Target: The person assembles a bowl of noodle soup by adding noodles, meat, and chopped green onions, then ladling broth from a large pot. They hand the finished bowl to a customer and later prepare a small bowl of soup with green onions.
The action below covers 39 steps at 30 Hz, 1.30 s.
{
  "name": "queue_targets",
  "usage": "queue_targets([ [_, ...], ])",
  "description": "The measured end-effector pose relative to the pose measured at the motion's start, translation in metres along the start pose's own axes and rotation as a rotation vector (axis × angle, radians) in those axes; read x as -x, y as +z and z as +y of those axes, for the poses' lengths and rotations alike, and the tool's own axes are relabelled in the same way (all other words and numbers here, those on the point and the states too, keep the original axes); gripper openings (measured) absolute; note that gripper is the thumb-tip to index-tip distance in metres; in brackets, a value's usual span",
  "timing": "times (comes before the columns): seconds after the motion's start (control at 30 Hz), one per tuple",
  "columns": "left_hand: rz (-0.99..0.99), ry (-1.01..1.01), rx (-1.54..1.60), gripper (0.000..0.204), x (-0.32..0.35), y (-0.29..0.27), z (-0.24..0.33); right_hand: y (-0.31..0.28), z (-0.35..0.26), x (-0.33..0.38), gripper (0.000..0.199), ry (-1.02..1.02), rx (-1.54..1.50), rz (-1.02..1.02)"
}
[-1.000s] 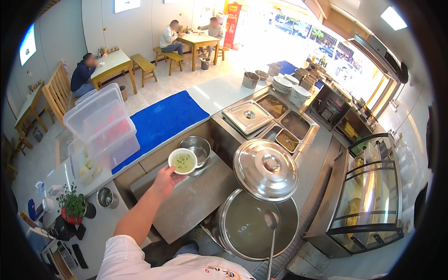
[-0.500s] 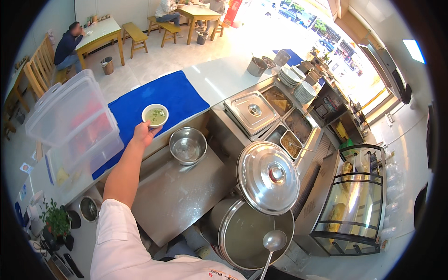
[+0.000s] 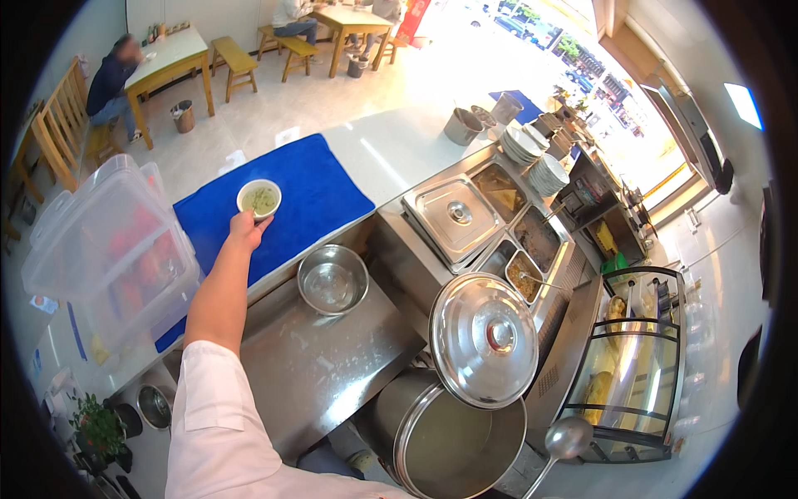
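My left hand [image 3: 247, 229] grips the near rim of a small white bowl [image 3: 258, 200] of pale soup with green bits on top. The bowl is over a blue cloth [image 3: 322, 190] on the counter; I cannot tell whether it touches the cloth. At the lower right, a metal ladle [image 3: 568, 437] hangs beside a large steel pot [image 3: 406, 416] of cloudy liquid, its handle running out of the picture. My right hand is out of view. A round steel lid [image 3: 465, 333] leans over the pot's far side.
A steel basin [image 3: 334, 283] stands on the metal worktop [image 3: 324, 366]. Clear plastic boxes [image 3: 108, 241] sit left of the cloth. Food trays with a lid [image 3: 455, 218] and stacked plates [image 3: 547, 176] are at the right, beyond a glass display case [image 3: 628, 366]. A person [image 3: 108, 91] sits at a far table.
The ladle has moved right, from above the pot to beyond its rim. My left hand and the bowl appear slightly further left over the cloth, while the whole view has also shifted.
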State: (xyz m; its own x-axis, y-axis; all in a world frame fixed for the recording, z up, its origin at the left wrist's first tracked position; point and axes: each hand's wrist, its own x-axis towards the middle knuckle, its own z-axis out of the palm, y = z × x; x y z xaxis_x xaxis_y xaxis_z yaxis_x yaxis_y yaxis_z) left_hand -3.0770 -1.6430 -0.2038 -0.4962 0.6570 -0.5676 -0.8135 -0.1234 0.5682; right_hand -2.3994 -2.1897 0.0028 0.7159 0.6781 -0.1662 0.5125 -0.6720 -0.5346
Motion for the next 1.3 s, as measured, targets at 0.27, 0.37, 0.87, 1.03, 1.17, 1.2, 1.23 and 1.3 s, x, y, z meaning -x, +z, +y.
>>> queue_targets([
  [0.27, 0.012, 0.009, -0.064, 0.034, -0.042, -0.007, 0.002, 0.024, -0.132, -0.02, 0.011, 0.143, -0.171, -0.546],
  [0.37, 0.001, 0.034, -0.185, 0.039, -0.039, -0.016, 0.004, 0.08, -0.203, -0.047, 0.012, 0.09, -0.005, -0.87],
  [0.87, -0.317, 0.213, -0.66, 0.015, 0.206, -0.162, -0.119, 0.409, -0.328, -0.095, 0.017, 0.08, -0.006, -1.297],
  [1.03, -0.157, -0.328, -0.998, 0.022, 0.36, -0.293, -0.193, 0.447, -0.309, -0.108, 0.017, 0.135, -0.053, -1.289],
  [1.17, -0.058, -0.536, -0.972, 0.023, 0.411, -0.327, -0.235, 0.466, -0.279, -0.124, 0.019, 0.059, -0.095, -1.341],
  [1.2, -0.057, -0.531, -1.019, 0.023, 0.418, -0.328, -0.244, 0.463, -0.271, -0.125, 0.019, 0.082, -0.2, -1.362],
  [1.23, -0.057, -0.53, -1.039, 0.024, 0.422, -0.328, -0.252, 0.454, -0.262, -0.126, 0.019, 0.119, -0.264, -1.347],
  [1.3, -0.071, -0.5, -1.102, 0.023, 0.427, -0.326, -0.263, 0.425, -0.25, -0.132, 0.018, 0.01, -0.128, -1.325],
])
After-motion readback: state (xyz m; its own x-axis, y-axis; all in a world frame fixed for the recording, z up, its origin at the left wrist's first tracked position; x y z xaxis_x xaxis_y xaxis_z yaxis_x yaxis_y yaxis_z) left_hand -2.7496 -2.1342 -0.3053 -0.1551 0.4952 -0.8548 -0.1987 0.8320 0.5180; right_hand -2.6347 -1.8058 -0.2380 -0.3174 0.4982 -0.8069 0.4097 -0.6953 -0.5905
